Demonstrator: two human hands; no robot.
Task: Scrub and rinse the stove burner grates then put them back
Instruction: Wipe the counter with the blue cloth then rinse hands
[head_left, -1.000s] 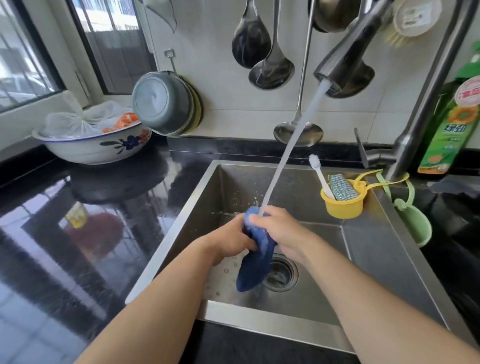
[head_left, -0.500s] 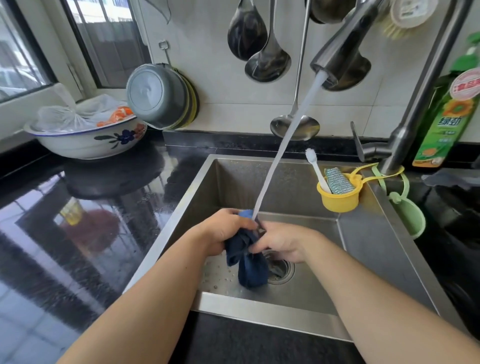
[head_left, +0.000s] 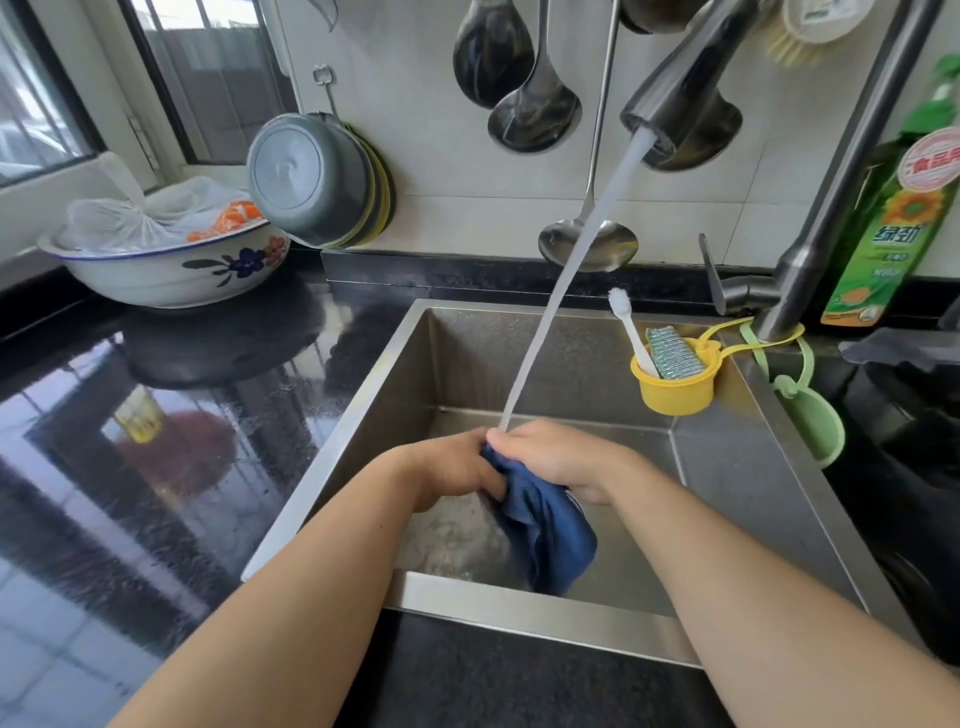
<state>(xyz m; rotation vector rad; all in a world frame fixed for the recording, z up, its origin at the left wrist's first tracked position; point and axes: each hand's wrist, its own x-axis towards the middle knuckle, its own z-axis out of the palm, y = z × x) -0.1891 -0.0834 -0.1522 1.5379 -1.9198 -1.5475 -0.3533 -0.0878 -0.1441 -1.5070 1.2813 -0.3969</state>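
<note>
A dark blue cloth (head_left: 545, 530) hangs wet over the steel sink (head_left: 727, 493). My left hand (head_left: 452, 467) and my right hand (head_left: 556, 457) both grip its top edge, knuckles close together. Water streams from the faucet spout (head_left: 670, 104) down onto my hands and the cloth. No stove grate is in view. The sink drain is hidden behind the cloth.
A yellow cup (head_left: 675, 382) with a toothbrush and scrub pad hangs on the sink's right wall, a green cup (head_left: 810, 421) beside it. A green detergent bottle (head_left: 893, 228) stands at the right. A floral bowl (head_left: 171, 270) and grey basins (head_left: 311, 182) sit on the black counter at left. Ladles (head_left: 535, 109) hang above.
My hands shifted on the cloth under the water, first bunching it low, now holding it by the top so it hangs longer toward the near sink wall.
</note>
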